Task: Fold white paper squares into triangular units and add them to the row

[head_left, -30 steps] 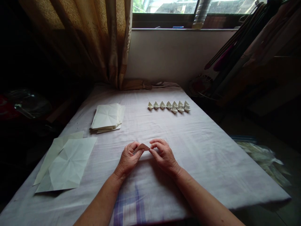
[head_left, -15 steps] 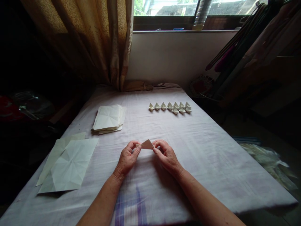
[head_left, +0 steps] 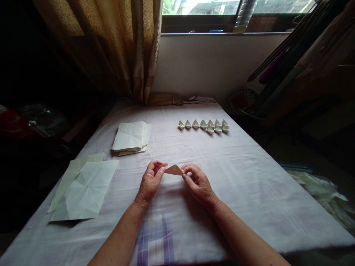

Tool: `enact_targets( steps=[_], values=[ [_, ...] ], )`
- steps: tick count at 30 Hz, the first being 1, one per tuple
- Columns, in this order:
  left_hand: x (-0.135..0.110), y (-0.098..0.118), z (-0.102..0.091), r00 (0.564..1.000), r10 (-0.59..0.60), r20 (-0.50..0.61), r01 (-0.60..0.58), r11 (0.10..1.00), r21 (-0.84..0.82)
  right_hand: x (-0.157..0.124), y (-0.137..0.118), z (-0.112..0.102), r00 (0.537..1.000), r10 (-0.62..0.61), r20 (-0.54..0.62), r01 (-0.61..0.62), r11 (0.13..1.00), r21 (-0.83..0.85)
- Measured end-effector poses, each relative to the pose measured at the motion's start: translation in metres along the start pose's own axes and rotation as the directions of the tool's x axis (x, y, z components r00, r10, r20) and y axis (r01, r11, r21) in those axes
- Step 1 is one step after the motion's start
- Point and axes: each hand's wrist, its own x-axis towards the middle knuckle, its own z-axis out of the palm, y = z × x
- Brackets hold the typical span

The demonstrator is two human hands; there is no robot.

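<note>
Folded paper: here it is, a small brownish triangle (head_left: 174,170), peak up, held above the near-middle of the cloth-covered table (head_left: 241,199), right between the two hands.
Right hand: in tight — the right hand (head_left: 197,183) has thumb and forefinger pinched on the triangle's right corner, the other fingers curled.
Left hand: up at the other end, the left hand (head_left: 152,181) has its thumb at the left corner and its fingers bent just above; whether it grips there, I cannot tell.
Finished-looking row: out at the far right, ten little pointed paper pieces (head_left: 203,125), seven in the back line, three tucked in front at the right end.
Paper stack: far left, creased white squares (head_left: 129,135) piled up, edges uneven.
Loose sheets: nearer on the left, a creased white sheet (head_left: 88,192) overlaps a yellower sheet (head_left: 63,179).
Lettering: over in the left-hand gloom, a red item (head_left: 15,123) — too dark for any print to be read.
Plastic bag: beyond the right table edge, a clear bag (head_left: 323,192) with pale contents, too blurred to name.
</note>
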Motion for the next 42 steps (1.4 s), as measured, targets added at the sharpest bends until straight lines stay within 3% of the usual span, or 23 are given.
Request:
enact_targets(
  steps=[5,14,22,34,42],
  values=[
    [0.0027,-0.0070,-0.0017,0.993,0.107,-0.042,-0.101,0.987,0.124,0.0008,-0.0018,-0.0009,1.000,-0.017,-0.016,0.017,1.000,0.000],
    [0.0022,-0.0070,-0.0050,0.973,0.197,-0.117,-0.155,0.942,0.297,0.0004,-0.0027,-0.0010,1.000,-0.013,-0.002,0.013,1.000,0.001],
    [0.0006,-0.0085,-0.0073,0.958,0.281,-0.056,-0.235,0.882,0.409,0.0002,0.0001,-0.0002,1.000,-0.005,-0.020,0.005,1.000,-0.008],
    [0.0018,-0.0062,-0.0073,0.934,0.357,0.031,-0.332,0.831,0.446,0.0009,0.0007,0.0000,0.999,-0.020,-0.035,0.020,1.000,-0.015],
    [0.0008,-0.0045,-0.0096,0.917,0.375,0.133,-0.385,0.752,0.535,0.0023,0.0037,-0.0025,0.996,-0.063,-0.058,0.057,0.993,-0.107]
  ],
)
